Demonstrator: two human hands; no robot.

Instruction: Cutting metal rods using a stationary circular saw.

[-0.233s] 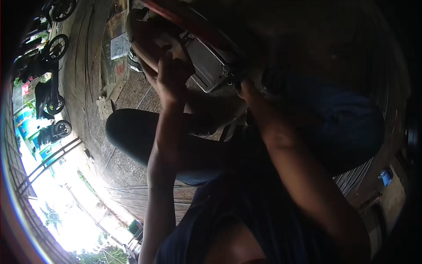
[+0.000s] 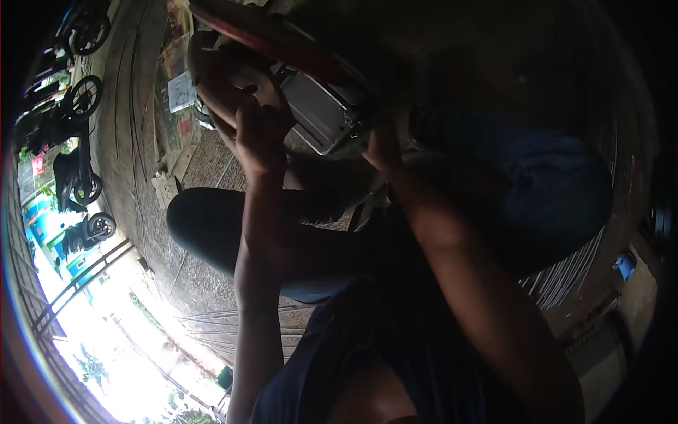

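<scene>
In front of me, raised above my crossed legs, is a bulky object with a long red upper part [image 2: 275, 41] and a grey metal frame or plate [image 2: 314, 113] below it. Its exact kind is too dark to make out. My left hand [image 2: 261, 134] is closed round a curved brown piece [image 2: 215, 92] at its left side, thumb up. My right hand [image 2: 383, 147] reaches to the dark right end of the object, beside small metal fittings [image 2: 349, 116]. Shadow hides the right fingers, so their grip does not show.
My knee [image 2: 205, 222] rests over rough ground at left. Parked motorbikes [image 2: 85, 99] stand beyond, near a railing [image 2: 81, 283] and bright daylight. Thin metal rods [image 2: 572, 275] lie at right, near a small blue object [image 2: 624, 266]. Papers [image 2: 181, 92] lie at upper left.
The red and grey object and both hands appear slightly farther left. The background has shifted too, so part of this is the view turning. The left hand keeps its hold.
</scene>
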